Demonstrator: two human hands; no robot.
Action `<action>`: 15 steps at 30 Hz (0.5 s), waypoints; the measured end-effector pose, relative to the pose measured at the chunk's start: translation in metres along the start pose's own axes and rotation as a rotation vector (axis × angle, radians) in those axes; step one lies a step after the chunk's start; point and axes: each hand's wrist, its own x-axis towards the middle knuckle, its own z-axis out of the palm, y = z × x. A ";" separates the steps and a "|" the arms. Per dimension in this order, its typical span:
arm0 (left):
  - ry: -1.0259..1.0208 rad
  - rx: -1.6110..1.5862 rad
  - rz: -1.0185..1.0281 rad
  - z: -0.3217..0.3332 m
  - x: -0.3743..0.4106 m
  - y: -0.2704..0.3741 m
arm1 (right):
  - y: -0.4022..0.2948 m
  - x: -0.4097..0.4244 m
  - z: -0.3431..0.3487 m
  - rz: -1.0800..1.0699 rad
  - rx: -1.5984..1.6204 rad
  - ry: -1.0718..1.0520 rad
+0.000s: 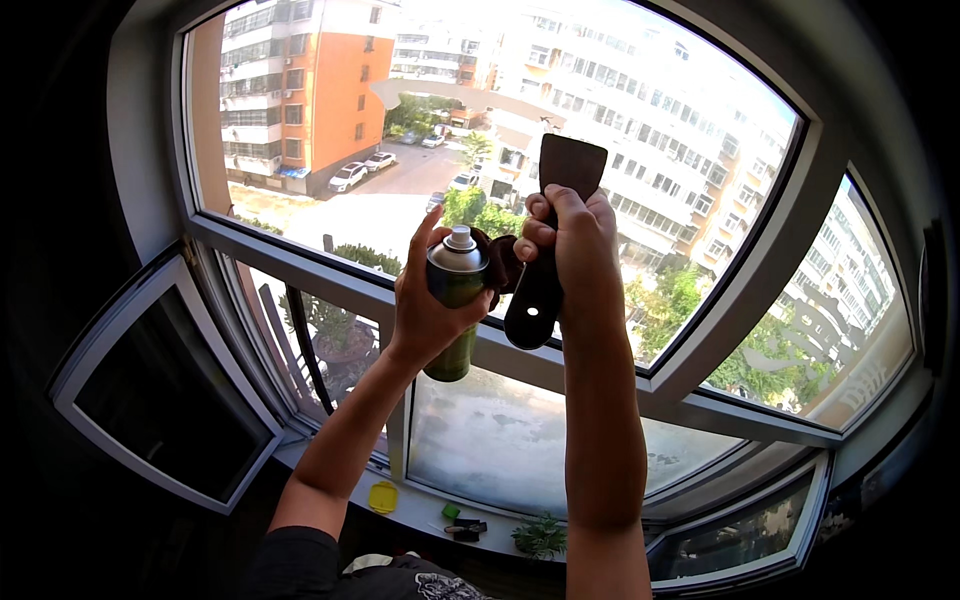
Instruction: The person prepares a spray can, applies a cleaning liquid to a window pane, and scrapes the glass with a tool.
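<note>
My left hand (424, 307) is wrapped around a green aerosol spray can (452, 352), which stands upright with its white nozzle on top. A dark crumpled cloth (502, 259) is bunched just right of the can; which hand grips it I cannot tell. In my right hand (585, 240) is a broad-bladed scraper (573, 161), its blade pointing up, thumb on the lower blade, and the holed end of its handle below the fist. Behind the blade, the large window pane (465, 165) carries a greyish torn strip of film or residue (465, 96).
Window sashes stand swung inward at lower left (169, 390) and lower right (750, 532). On the windowsill (412, 487) lie a yellow plastic item (382, 497), a small green block (450, 511), dark small tools (466, 529) and a leafy plant (540, 536). The right pane (817, 322) bears patchy residue.
</note>
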 end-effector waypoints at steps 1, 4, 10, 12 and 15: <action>-0.004 -0.004 -0.002 -0.001 0.000 -0.001 | 0.000 0.001 0.002 -0.003 0.000 0.000; -0.011 -0.016 -0.001 -0.002 -0.002 -0.003 | 0.000 0.008 0.000 0.016 -0.011 -0.027; -0.002 -0.004 -0.023 0.000 -0.001 -0.006 | 0.007 0.004 0.009 -0.048 0.011 0.033; -0.009 0.003 -0.020 -0.001 -0.001 -0.001 | 0.003 0.003 -0.004 -0.003 0.023 0.007; -0.013 0.027 -0.014 -0.003 0.000 0.001 | 0.000 0.000 -0.010 0.025 0.010 0.005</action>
